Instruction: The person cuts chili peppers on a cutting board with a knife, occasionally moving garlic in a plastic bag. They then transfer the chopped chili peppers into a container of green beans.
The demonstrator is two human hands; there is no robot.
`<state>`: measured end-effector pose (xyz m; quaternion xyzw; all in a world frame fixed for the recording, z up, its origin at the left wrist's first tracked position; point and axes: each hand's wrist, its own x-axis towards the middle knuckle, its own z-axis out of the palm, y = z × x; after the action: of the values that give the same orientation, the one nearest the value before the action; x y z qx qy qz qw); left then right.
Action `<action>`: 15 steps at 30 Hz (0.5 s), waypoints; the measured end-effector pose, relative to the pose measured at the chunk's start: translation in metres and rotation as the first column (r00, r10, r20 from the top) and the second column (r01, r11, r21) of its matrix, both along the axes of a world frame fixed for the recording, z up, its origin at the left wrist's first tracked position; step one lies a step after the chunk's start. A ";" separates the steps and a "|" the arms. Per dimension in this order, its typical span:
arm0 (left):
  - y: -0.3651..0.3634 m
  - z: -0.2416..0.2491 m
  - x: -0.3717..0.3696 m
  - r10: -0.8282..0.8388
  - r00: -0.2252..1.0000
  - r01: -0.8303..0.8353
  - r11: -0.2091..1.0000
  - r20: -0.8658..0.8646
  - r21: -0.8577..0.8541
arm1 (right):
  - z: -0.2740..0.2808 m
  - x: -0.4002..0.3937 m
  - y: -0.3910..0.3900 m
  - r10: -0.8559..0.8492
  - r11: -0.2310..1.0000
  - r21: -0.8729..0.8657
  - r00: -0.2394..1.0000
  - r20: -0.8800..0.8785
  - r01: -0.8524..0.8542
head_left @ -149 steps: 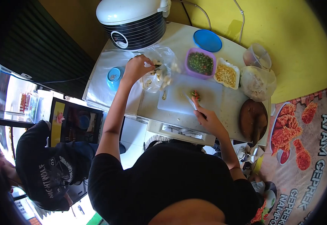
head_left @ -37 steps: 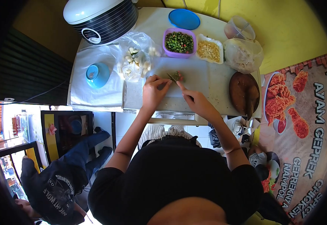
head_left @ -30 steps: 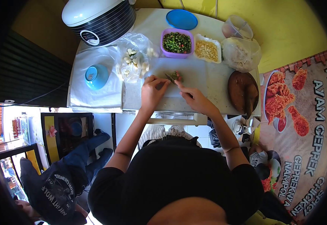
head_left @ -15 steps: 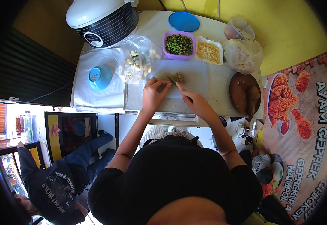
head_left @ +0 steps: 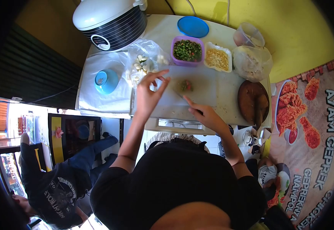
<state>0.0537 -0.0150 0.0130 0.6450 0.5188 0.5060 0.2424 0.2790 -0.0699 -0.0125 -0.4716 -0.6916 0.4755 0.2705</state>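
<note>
My right hand (head_left: 206, 116) is closed around the handle of a knife (head_left: 180, 95), whose blade points up and left over the white cutting board (head_left: 208, 94). A small heap of chopped green and red chili (head_left: 186, 85) lies on the board beyond the blade. My left hand (head_left: 148, 94) is raised over the board's left edge, thumb and fingers apart, with nothing visible between them. It is close to a clear plastic bag of peeled garlic cloves (head_left: 140, 63). Behind the board stand a purple tub of cut green and red chilies (head_left: 188, 51) and a white tray of chopped pale pieces (head_left: 217, 58).
A blue bowl (head_left: 105, 81) stands upside down at left, near a rice cooker (head_left: 111, 25). A blue lid (head_left: 193, 27) lies at the back. At right are a tied plastic bag (head_left: 252, 63) and a stone mortar (head_left: 253, 102). Another person (head_left: 59, 188) is at lower left.
My left hand has lifted off the chili and moved left toward the garlic bag, its fingers spreading. The knife has drawn back from the heap toward me. The view has shifted slightly.
</note>
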 end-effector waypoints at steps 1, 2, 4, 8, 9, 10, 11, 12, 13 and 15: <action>0.005 0.009 -0.013 0.023 1.000 -0.023 0.999 0.021 0.043 | 0.000 0.001 0.001 0.024 0.999 -0.047 0.999 0.043 -0.022; 0.010 0.018 -0.026 0.077 0.997 -0.077 0.996 0.010 0.032 | 0.000 0.001 0.003 0.049 0.995 -0.093 0.995 0.084 -0.041; 0.024 0.031 -0.049 0.165 0.985 -0.164 0.986 -0.048 0.020 | 0.001 0.005 0.007 0.027 0.995 -0.100 0.995 0.092 -0.018; 0.061 0.017 -0.084 0.170 0.953 -0.169 0.985 -0.249 0.024 | 0.001 0.011 0.013 -0.009 0.991 -0.129 0.996 0.083 0.020; 0.070 0.008 -0.090 0.155 0.933 -0.161 0.987 -0.323 0.008 | 0.004 0.010 0.013 -0.011 0.989 -0.143 0.996 0.091 0.024; 0.076 0.002 -0.093 0.163 0.932 -0.169 0.986 -0.323 0.011 | 0.003 0.009 0.014 -0.004 0.990 -0.139 0.996 0.091 0.017; 0.083 -0.003 -0.096 0.131 0.883 -0.177 0.982 -0.451 -0.061 | 0.002 0.008 0.015 0.025 0.989 -0.145 0.996 0.080 -0.013; 0.088 -0.006 -0.097 0.087 0.820 -0.193 0.972 -0.566 -0.131 | 0.002 0.008 0.016 0.054 0.988 -0.151 0.996 0.071 -0.042; 0.091 -0.010 -0.098 0.094 0.820 -0.199 0.972 -0.565 -0.127 | 0.004 0.007 0.018 0.059 0.988 -0.147 0.996 0.073 -0.048; 0.095 -0.015 -0.095 0.000 0.794 -0.108 0.984 -0.608 -0.141 | 0.008 0.003 0.021 0.080 0.988 -0.141 0.994 0.077 -0.069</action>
<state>-0.0414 0.0802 -0.0018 0.7349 0.6282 0.2340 0.1028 0.2822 -0.0493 -0.0047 -0.4822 -0.6847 0.5123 0.1906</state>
